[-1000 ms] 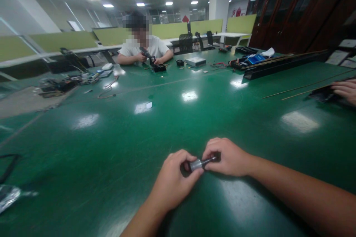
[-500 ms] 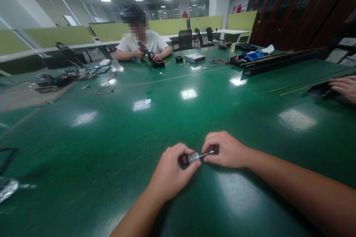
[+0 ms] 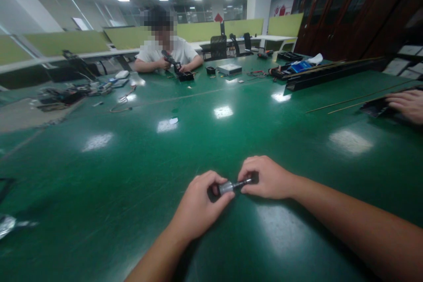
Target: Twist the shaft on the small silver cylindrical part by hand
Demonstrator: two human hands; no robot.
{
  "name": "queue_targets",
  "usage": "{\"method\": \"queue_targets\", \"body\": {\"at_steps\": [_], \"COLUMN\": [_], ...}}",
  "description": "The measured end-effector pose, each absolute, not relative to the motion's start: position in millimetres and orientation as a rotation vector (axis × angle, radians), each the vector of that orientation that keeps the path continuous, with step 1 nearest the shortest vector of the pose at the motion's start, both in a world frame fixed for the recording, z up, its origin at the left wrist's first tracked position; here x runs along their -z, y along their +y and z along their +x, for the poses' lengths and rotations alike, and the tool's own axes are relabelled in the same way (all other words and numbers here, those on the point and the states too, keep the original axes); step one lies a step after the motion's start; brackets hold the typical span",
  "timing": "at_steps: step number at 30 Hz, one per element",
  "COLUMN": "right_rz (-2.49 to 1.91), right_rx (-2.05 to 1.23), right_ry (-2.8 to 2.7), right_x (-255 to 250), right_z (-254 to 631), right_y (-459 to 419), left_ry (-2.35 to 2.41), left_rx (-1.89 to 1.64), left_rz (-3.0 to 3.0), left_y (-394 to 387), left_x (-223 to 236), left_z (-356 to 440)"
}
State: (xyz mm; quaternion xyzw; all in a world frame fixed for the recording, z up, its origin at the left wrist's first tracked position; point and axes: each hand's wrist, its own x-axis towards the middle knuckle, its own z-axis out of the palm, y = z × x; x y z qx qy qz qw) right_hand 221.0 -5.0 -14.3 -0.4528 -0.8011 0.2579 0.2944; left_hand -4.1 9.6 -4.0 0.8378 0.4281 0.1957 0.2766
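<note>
My left hand point(image 3: 201, 202) is closed round a short silver metal cylinder point(image 3: 226, 187), with its thumb and forefinger on the sides. From the cylinder's right end a thin shaft point(image 3: 243, 183) extends, dark near the cylinder and shiny toward its tip. The fingers of my right hand point(image 3: 266, 178) are pinched at that shiny tip, partly hiding it. Whether cylinder and shaft are one piece or two I cannot tell. Both hands are low over the green table point(image 3: 139, 172).
Across the table a person point(image 3: 167, 55) handles a dark tool over a black box point(image 3: 185, 76). Electronic parts point(image 3: 72, 92) lie at the far left. At right are a long black channel point(image 3: 333, 75), thin rods point(image 3: 357, 97) and another person's hand point(image 3: 408, 105).
My left hand has drawn slightly left with the cylinder, so more of the dark shaft shows between my hands. The whole view has shifted a little.
</note>
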Motion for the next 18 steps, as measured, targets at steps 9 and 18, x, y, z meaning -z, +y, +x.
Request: {"method": "queue_targets", "body": {"at_steps": [9,18], "right_rz": [-1.17,-1.215], "right_rx": [-0.67,-0.745], "right_ry": [-2.157,-2.191], "right_x": [14.1,11.5], "right_z": [229.2,239.9], "right_y": [-1.4,0.2], "left_ry": [1.14,1.125], "left_rx": [-0.521,-0.523], "left_rz": [2.256,2.263], "left_y": [9.8,9.5], "left_x": [4.2,2.4], "left_z": [-5.5,-5.7]}}
